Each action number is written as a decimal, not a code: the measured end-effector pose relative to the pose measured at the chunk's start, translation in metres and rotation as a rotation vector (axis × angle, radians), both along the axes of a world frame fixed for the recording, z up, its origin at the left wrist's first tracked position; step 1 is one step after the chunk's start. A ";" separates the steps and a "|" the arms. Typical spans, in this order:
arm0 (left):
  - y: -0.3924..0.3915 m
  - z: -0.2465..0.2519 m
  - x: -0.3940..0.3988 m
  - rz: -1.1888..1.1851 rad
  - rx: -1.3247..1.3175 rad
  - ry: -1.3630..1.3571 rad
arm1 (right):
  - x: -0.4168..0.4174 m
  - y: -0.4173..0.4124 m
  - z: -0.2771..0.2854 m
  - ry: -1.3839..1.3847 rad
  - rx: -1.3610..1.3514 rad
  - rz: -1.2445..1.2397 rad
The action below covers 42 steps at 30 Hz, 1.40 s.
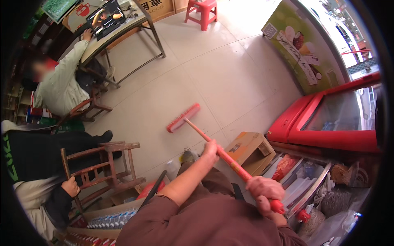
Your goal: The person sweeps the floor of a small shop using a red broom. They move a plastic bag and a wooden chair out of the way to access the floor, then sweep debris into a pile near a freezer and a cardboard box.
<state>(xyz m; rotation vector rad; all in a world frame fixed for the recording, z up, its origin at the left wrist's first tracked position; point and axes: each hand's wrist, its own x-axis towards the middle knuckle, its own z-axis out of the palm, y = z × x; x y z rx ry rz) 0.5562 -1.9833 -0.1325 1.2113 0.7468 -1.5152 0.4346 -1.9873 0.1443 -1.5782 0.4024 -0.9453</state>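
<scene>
Both my hands grip the red handle (233, 164) of a push broom. My left hand (211, 150) is wrapped around it partway down the shaft. Close to its top end, my right hand (266, 191) holds it, and the rounded tip sticks out below the fist. The broom's head (183, 118), with red bristles, rests on the pale tiled floor (227, 80) ahead of me. From there the handle slants down and right towards my body.
A cardboard box (246, 150) lies right of my legs, by a red chest freezer (326, 123). Someone holds a wooden chair (107, 166) at left; another person sits at a desk (117, 37). A red stool (201, 13) stands far ahead. Bottled drinks (112, 219) sit lower left.
</scene>
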 end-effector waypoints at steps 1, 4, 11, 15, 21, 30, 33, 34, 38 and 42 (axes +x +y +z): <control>-0.008 -0.008 0.011 -0.006 -0.004 -0.039 | 0.003 0.005 -0.017 -0.016 -0.022 -0.044; -0.032 -0.046 0.041 -0.105 -0.078 -0.137 | 0.010 0.013 -0.059 0.049 -0.102 -0.093; -0.023 -0.088 -0.006 -0.464 0.019 -0.119 | -0.012 0.047 -0.078 0.263 -0.099 -0.272; 0.014 -0.057 -0.068 -0.541 0.039 0.098 | -0.039 0.063 -0.033 0.375 -0.009 -0.384; 0.022 0.020 -0.091 -0.451 0.040 0.136 | -0.062 0.067 0.028 0.150 0.063 -0.496; -0.047 0.021 -0.113 -0.351 0.058 0.241 | -0.093 0.046 -0.017 0.284 -0.058 -0.565; -0.055 0.002 -0.140 -0.460 -0.071 0.169 | -0.113 0.039 -0.028 0.266 -0.003 -0.627; -0.056 -0.002 -0.149 -0.498 -0.053 0.145 | -0.121 0.039 -0.028 0.271 0.034 -0.661; -0.072 0.000 -0.193 -0.608 0.017 0.148 | -0.164 0.022 -0.014 0.291 0.109 -0.785; -0.087 0.044 -0.232 -0.630 0.010 0.129 | -0.210 0.006 0.003 0.168 0.087 -0.776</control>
